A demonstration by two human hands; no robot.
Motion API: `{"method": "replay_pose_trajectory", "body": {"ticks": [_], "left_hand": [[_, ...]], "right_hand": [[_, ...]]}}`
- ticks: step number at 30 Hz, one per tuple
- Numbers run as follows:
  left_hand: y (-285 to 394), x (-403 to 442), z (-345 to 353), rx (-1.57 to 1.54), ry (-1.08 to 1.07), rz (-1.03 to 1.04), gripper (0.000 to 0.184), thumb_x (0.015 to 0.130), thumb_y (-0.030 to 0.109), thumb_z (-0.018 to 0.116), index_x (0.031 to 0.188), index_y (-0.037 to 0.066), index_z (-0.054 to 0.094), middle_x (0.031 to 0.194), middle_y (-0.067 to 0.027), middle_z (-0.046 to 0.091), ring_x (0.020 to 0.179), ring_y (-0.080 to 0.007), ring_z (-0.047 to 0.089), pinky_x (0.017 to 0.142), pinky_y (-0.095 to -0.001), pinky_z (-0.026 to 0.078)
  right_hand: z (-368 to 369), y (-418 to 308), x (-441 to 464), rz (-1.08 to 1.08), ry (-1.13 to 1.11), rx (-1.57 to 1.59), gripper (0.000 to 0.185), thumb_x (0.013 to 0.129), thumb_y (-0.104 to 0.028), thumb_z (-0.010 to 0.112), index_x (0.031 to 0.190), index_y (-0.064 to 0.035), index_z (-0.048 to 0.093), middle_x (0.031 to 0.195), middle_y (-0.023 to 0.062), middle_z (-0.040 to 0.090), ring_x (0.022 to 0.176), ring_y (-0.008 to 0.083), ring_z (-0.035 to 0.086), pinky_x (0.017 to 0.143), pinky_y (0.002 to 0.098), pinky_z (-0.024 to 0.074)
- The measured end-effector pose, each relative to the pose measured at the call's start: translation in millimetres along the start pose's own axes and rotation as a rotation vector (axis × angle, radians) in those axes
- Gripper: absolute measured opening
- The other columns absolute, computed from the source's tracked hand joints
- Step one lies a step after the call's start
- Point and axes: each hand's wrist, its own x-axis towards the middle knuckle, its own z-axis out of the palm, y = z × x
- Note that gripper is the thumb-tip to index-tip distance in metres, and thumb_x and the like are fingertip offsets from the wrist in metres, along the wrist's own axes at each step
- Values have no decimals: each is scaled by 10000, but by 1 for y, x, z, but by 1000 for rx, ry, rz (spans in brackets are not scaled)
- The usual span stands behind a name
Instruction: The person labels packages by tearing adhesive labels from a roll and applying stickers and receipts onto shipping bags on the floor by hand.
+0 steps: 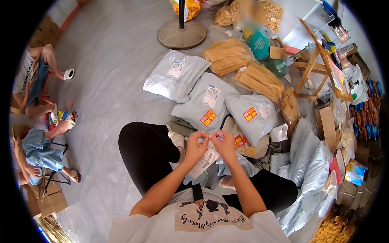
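My left hand (197,146) and my right hand (223,144) meet above my lap, fingers pinched together on the top edge of a white printed label sheet (206,158). The sheet hangs down between my wrists, with barcodes and small print on it. Just beyond my hands lie grey plastic mailer bags: one (210,97) with a label and a red-yellow sticker, another (252,117) to its right, and a third (176,75) farther back. Under my right hand's side is a parcel (243,141) with red and yellow print, partly hidden.
Clear bags of brown items (259,80) lie behind the mailers. A pole's round base (182,34) stands at the back. A wooden frame (320,69) and stacked grey packages (308,174) are on the right. Two people (42,150) sit at the left, one near cardboard boxes (50,200).
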Motion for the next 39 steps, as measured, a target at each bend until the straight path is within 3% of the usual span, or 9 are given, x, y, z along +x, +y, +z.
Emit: {"method": "replay_pose_trajectory", "body": {"ticks": [2,5,9,15,17,31,33,36,39], "left_hand": [[-3,-6,4,-206,39,-298,72,796,60,510,815,28,571,710,-21,571,608,-85,531,576,-217,429],[-1,4,-10,-602,242,-714,55,791,48,515,793,19,562,696,-16,557,586,-80,522,539,-213,424],[-28,-8,-1,-672,472,-803,43,774,52,547,796,17,560,676,-27,561,554,-93,532,497,-228,429],[-38,-14,6,-599,493,-921,27,788,57,550,802,36,560,728,-12,555,636,-78,509,568,-219,420],[-33,-16,7,-613,406,-909,38,795,69,562,813,38,551,727,-9,554,636,-75,514,565,-214,424],[-24,18,-15,-746,314,-1069,39,807,65,555,823,35,537,716,-16,564,610,-74,534,534,-203,436],[-30,19,-14,-685,305,-1036,37,808,65,553,822,35,538,721,-19,568,604,-74,535,531,-202,436],[-29,20,-20,-728,301,-1043,47,801,73,563,808,35,536,733,-14,555,627,-53,501,550,-189,410],[-30,21,-20,-767,287,-1048,47,801,72,566,815,37,537,732,-16,557,623,-53,505,549,-187,416]], "right_hand": [[-10,1,9,558,-141,521,158,766,-179,559,810,-30,587,622,54,549,450,92,450,392,227,369],[-7,38,48,795,-169,897,138,753,-163,556,749,-26,571,588,36,510,427,81,412,357,223,316],[-15,29,112,776,-26,824,141,748,-162,559,705,-28,558,576,32,498,417,84,404,340,228,298],[40,-9,209,201,67,234,130,742,-147,565,772,-21,572,628,66,564,509,146,523,438,291,392],[79,-6,227,-209,210,32,117,743,-138,565,786,-29,566,633,118,573,527,231,552,493,336,419],[203,35,238,-574,-119,-520,152,742,-130,553,868,-55,510,952,66,538,921,223,533,630,323,491],[198,28,246,-339,-364,-436,210,764,-110,509,965,-52,529,1080,87,516,1040,238,490,673,317,499],[210,41,258,-548,-160,-475,309,786,-76,458,1092,-59,500,1214,94,447,1144,247,418,686,310,501],[216,51,258,-478,-336,-650,409,797,-36,419,1203,-75,418,1314,82,348,1209,245,345,701,302,504]]}}
